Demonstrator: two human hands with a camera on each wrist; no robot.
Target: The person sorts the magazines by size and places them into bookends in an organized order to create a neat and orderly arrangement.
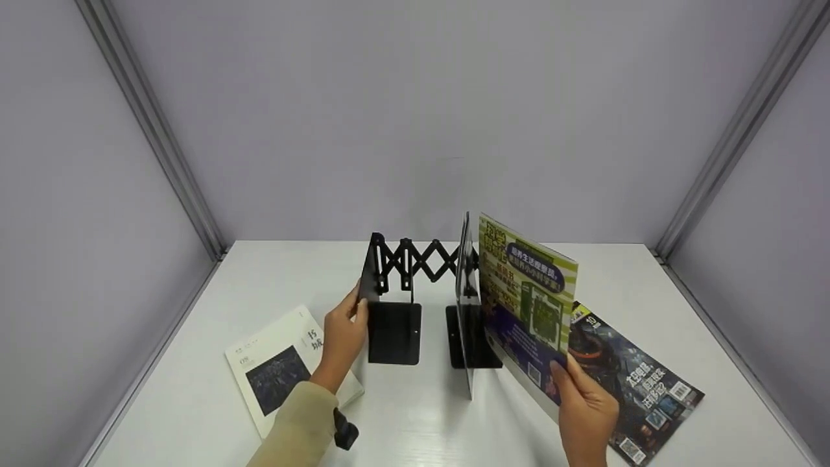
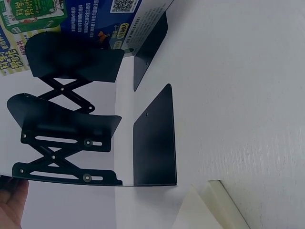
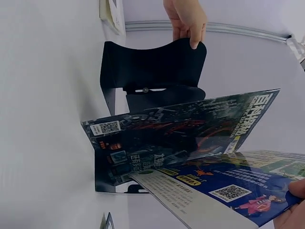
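Observation:
A black expandable bookend [image 1: 428, 261] with a crisscross lattice stands on the white table. My left hand [image 1: 343, 332] holds its left end plate [image 1: 369, 272] by the edge, thumb on the inner side in the right wrist view. Toward the bookend's right end, a dark-covered magazine [image 3: 190, 129] stands upright above the right base plate [image 1: 456, 337]. My right hand [image 1: 585, 405] pinches a green, yellow and blue magazine [image 1: 528, 311] at its near lower edge. That magazine is tilted, its far part beside the standing one.
A thick white book [image 1: 285, 370] with a dark picture lies at the left, partly behind my left forearm. Another dark magazine [image 1: 639, 383] lies flat at the right, partly covered by my right hand and the green magazine. Grey walls [image 1: 415, 117] enclose the table's back and sides.

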